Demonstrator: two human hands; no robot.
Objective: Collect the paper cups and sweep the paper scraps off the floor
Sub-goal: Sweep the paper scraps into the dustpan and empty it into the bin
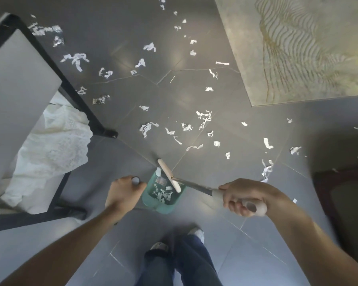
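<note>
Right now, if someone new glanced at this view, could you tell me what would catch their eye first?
First, the white paper scraps strewn across the dark floor, from top centre to the right edge. Next, at lower centre, the right hand grips a broom whose head rests over a green dustpan already holding scraps, while the left hand holds the dustpan's upright handle. A patterned rug fills the upper right.

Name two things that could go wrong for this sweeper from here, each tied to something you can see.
1. The green dustpan already holds scraps; the broom head lies across its mouth, so a rough stroke might flick them back out.
2. Scraps lie right against the black table leg, where the broom may miss them.
</note>
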